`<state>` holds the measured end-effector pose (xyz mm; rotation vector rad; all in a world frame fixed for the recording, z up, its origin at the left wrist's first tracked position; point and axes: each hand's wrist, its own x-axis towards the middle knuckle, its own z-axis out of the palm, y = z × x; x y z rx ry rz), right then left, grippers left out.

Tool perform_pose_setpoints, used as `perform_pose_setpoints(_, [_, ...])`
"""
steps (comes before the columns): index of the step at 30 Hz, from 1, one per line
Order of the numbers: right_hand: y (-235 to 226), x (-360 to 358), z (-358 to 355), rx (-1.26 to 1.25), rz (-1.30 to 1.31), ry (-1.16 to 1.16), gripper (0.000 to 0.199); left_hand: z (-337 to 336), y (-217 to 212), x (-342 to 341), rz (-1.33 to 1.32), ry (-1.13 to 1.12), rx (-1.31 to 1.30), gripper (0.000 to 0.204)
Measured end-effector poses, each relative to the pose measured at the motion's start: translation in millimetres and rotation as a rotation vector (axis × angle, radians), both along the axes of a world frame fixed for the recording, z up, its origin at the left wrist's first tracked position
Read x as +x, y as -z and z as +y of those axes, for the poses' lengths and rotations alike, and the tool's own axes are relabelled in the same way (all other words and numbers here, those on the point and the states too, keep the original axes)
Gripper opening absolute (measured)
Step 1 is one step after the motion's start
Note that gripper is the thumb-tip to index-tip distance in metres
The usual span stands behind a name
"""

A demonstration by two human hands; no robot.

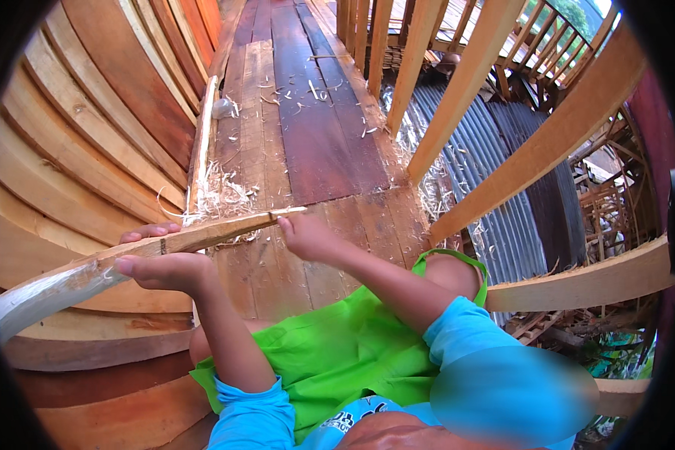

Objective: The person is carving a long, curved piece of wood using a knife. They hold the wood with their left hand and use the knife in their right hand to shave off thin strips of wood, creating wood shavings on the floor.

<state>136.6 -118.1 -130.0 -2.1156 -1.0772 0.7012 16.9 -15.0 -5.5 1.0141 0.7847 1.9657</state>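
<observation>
A long pale wooden pole [202,236], rounded and whitish at its near left part [45,298] and narrow at its far end, slants across in front of me. My left hand [165,271] grips it from below, thumb on the near side and fingertips showing beyond it. Dark marks cross the wood beside the left hand and close to the thin end. My right hand [307,236] is closed right by that thin end, its fingertips at the wood's edge. What sits inside those fingers is hidden.
Curled wood shavings [225,191] pile on the plank floor [322,165]. A board wall [82,150] rises at left, with a small greyish round object [221,109] near its foot. Wooden railing slats [465,82] stand at right, above corrugated metal sheets [472,172].
</observation>
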Motion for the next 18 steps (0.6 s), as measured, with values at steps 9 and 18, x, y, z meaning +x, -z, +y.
perform_pose_setpoints(9, [60, 39, -8, -0.149, -0.042, 0.051, 0.047, -1, 3, 5, -0.063, 0.084, -0.041, 0.070])
perform_pose_setpoints(18, [57, 20, 0, 0.115, -0.007, 0.071, 0.049, -3, 4, 8, 0.007, 0.022, -0.056, 0.070])
